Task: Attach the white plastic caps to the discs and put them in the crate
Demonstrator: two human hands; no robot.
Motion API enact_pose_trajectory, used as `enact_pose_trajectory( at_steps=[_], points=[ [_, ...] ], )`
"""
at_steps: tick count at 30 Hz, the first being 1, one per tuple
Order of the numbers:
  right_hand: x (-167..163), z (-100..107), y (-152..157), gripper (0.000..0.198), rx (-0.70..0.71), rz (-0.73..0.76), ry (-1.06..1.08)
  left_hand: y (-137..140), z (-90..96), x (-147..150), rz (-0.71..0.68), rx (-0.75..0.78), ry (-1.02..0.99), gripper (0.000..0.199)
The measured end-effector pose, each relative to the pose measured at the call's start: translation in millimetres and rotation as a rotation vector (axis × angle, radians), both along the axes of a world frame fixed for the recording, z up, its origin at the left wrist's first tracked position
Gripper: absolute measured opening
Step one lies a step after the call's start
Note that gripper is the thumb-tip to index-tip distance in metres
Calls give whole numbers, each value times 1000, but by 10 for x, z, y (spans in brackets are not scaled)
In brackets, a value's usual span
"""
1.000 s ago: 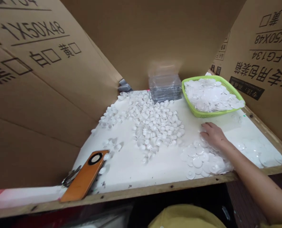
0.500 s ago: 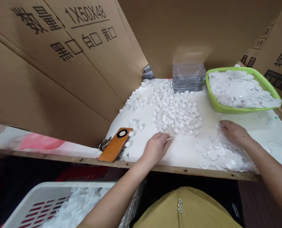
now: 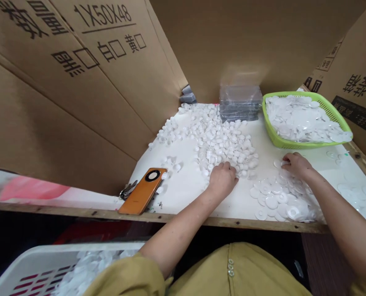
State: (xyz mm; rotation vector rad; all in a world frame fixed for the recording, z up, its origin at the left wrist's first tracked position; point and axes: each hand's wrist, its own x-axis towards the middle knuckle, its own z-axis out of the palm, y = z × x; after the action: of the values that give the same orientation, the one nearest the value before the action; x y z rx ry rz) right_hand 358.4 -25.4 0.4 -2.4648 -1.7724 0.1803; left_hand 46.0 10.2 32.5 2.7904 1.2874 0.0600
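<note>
A heap of small white plastic caps (image 3: 219, 142) covers the middle of the white table (image 3: 183, 193). My left hand (image 3: 222, 179) rests palm down on the near edge of that heap, fingers curled among the caps. To the right lies a spread of flat white discs (image 3: 277, 197). My right hand (image 3: 296, 163) sits at the far edge of those discs, fingertips pinching one of them. Whether my left hand has taken hold of a cap is hidden by its back.
A green basket (image 3: 275, 139) full of white discs stands at the back right. A stack of clear trays (image 3: 240, 102) is behind the heap. An orange phone (image 3: 143, 191) lies at the front left edge. Cardboard walls enclose the table. A white crate (image 3: 44, 267) sits below left.
My left hand came into view and moved forward and right from the bare table onto the cap heap. My right hand stayed at the discs. The view shifted down and left.
</note>
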Motion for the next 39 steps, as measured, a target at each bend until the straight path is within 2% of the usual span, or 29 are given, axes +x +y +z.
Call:
enact_pose_trajectory(
  at_steps=[3, 5, 8, 10, 14, 18, 20, 22, 24, 26, 30, 33, 39],
  points=[
    [-10, 60, -4, 25, 1, -19, 10, -74, -19, -7, -5, -14, -24, 21],
    [-22, 112, -49, 21, 11, -44, 40, -139, -29, -68, 9, -74, -112, 23],
    [-60, 182, -153, 14, 69, -81, 113, -242, -53, -224, 33, -301, -281, 25],
    [-119, 213, -225, 16, 142, -97, 152, -296, -91, -330, 4, -429, -347, 24],
    [-364, 247, -335, 18, 215, -38, 174, -341, -226, -462, -103, -380, -366, 22],
    [-747, 277, -417, 14, 311, 142, 97, -327, -343, -495, -99, -367, -352, 23],
    [-983, 284, -460, 13, 340, 149, 202, -317, -359, -495, -97, -372, -362, 24],
    [-1244, 275, -500, 15, 258, 103, 512, -309, -352, -492, -96, -379, -371, 25],
    [-1505, 247, -522, 26, 90, 44, 891, -301, -335, -490, -94, -390, -378, 23],
    [-1723, 209, -517, 34, -71, -12, 1140, -295, -324, -489, -88, -393, -383, 20],
    [-1924, 142, -441, 34, -239, -68, 1186, -285, -344, -486, -99, -392, -407, 21],
    [-1931, 119, -384, 32, -291, -67, 1162, -280, -368, -489, -96, -398, -427, 30],
    [-1962, 147, -354, 31, -403, -85, 1181, -244, -285, -561, -141, -483, -430, 28]
  ],
)
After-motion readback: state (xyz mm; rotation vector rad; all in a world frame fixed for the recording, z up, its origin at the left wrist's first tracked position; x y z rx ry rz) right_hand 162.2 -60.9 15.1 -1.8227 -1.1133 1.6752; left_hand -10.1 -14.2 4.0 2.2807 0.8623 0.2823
